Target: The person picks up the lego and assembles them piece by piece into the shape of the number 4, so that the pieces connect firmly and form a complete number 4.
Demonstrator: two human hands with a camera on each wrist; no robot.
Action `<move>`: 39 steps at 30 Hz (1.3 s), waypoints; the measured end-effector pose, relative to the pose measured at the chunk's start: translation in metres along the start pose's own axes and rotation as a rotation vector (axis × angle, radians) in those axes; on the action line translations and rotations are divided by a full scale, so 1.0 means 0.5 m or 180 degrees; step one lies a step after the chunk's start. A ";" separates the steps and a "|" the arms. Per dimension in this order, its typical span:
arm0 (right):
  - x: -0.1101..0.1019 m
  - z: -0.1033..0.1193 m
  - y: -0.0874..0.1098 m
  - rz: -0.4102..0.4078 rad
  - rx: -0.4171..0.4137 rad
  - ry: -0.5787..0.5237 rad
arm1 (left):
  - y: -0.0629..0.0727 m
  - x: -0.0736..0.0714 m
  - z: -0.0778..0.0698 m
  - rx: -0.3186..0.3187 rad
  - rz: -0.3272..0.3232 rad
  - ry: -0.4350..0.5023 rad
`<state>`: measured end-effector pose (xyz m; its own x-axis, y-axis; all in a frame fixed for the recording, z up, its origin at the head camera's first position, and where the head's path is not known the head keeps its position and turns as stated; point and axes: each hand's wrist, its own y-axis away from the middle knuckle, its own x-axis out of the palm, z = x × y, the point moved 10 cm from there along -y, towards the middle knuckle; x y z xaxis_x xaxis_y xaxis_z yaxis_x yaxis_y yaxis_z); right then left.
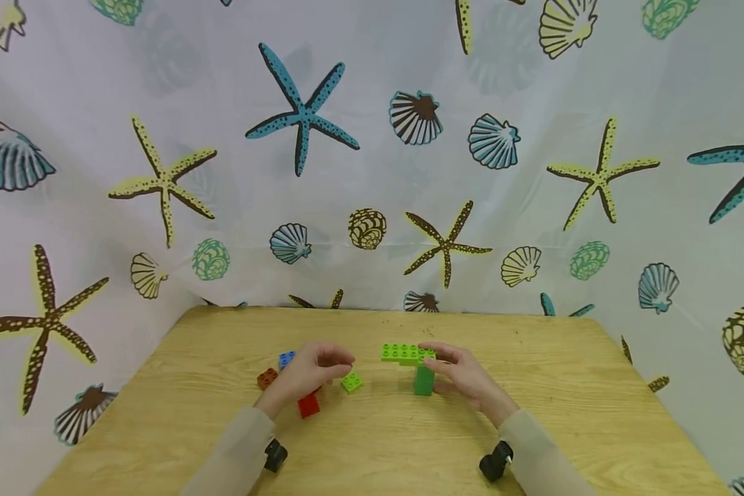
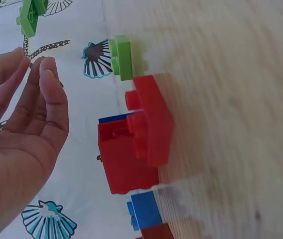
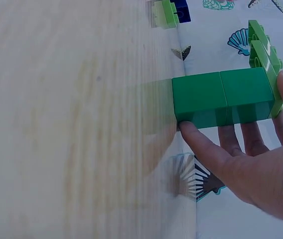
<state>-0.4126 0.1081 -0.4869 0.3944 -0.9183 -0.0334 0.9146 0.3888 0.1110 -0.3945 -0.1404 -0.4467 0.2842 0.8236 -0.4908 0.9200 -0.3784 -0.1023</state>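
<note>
My right hand (image 1: 465,379) grips a green brick tower from its right side, fingers around the top end. The tower has two dark green blocks (image 3: 223,97) stacked upright and a long lime brick (image 1: 399,353) across the top, overhanging to the left. A shorter lime piece shows beneath the overhang. My left hand (image 1: 313,372) hovers with loosely bent fingers and nothing between thumb and fingertips. Just right of its fingertips, a small lime brick (image 1: 350,382) lies on the table. Under the left wrist are a flat red brick (image 2: 154,119) and a taller red block (image 2: 126,164).
Beyond the left forearm lie a blue brick (image 1: 286,359) and a brown brick (image 1: 267,378). The wooden table (image 1: 372,448) reaches back to a white curtain (image 1: 372,186) printed with starfish and shells, which also hangs along both sides.
</note>
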 end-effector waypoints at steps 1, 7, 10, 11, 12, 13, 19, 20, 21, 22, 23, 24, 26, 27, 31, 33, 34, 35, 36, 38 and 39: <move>0.000 0.002 0.000 0.0005 -0.0014 0.0000 | 0.003 -0.001 -0.001 0.0032 0.0004 -0.0076; 0.001 0.005 0.001 0.0010 -0.0034 0.0006 | 0.026 -0.011 0.003 0.0069 0.0125 -0.0191; 0.003 0.005 0.001 0.0022 -0.0022 -0.0004 | 0.038 -0.018 0.008 0.0075 0.0191 -0.0229; 0.004 0.005 0.001 0.0025 -0.0019 -0.0011 | 0.041 -0.020 0.010 0.0077 0.0216 -0.0241; 0.004 0.005 0.001 0.0026 -0.0011 -0.0015 | 0.044 -0.023 0.012 0.0080 0.0235 -0.0278; 0.005 0.004 0.001 0.0027 -0.0005 -0.0021 | 0.047 -0.024 0.014 0.0074 0.0254 -0.0302; 0.007 0.002 0.001 0.0025 0.0005 -0.0018 | 0.060 -0.031 0.030 -0.0026 0.0381 -0.0479; 0.006 0.002 0.001 0.0028 -0.0001 -0.0015 | 0.062 -0.032 0.031 -0.0021 0.0403 -0.0489; 0.006 0.002 0.001 0.0027 -0.0005 -0.0008 | 0.065 -0.033 0.031 -0.0020 0.0418 -0.0503; 0.006 0.002 0.001 0.0034 -0.0008 -0.0009 | 0.067 -0.033 0.032 -0.0007 0.0441 -0.0533; 0.006 0.002 0.001 0.0040 -0.0007 -0.0010 | 0.069 -0.033 0.032 0.0001 0.0465 -0.0535; 0.006 0.002 0.000 0.0047 -0.0011 -0.0006 | 0.071 -0.033 0.034 -0.0014 0.0483 -0.0538; 0.005 0.003 0.000 0.0045 -0.0012 -0.0002 | 0.072 -0.034 0.040 -0.0074 0.0497 -0.0603; 0.004 0.003 0.000 0.0040 -0.0006 -0.0003 | 0.073 -0.034 0.042 -0.0113 0.0511 -0.0643; 0.006 0.004 0.000 0.0049 -0.0002 -0.0020 | 0.077 -0.031 0.053 -0.0305 0.0587 -0.0712; 0.007 0.004 0.000 0.0056 -0.0006 -0.0021 | 0.080 -0.028 0.054 -0.0320 0.0652 -0.0699; 0.007 0.004 0.001 0.0062 -0.0006 -0.0024 | 0.081 -0.027 0.055 -0.0312 0.0684 -0.0696; 0.007 0.003 0.001 0.0068 0.0001 -0.0021 | 0.081 -0.025 0.055 -0.0299 0.0717 -0.0687; 0.007 0.003 0.001 0.0071 0.0002 -0.0024 | 0.082 -0.023 0.056 -0.0278 0.0744 -0.0687; 0.005 0.004 0.001 0.0061 -0.0016 -0.0005 | 0.081 -0.019 0.056 -0.0228 0.0802 -0.0717; 0.005 0.004 0.001 0.0059 -0.0018 -0.0005 | 0.081 -0.018 0.056 -0.0208 0.0823 -0.0736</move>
<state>-0.4115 0.1059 -0.4850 0.4112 -0.9110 -0.0300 0.9076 0.4062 0.1058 -0.3674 -0.1749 -0.4707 0.4484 0.5838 -0.6769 0.8430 -0.5280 0.1030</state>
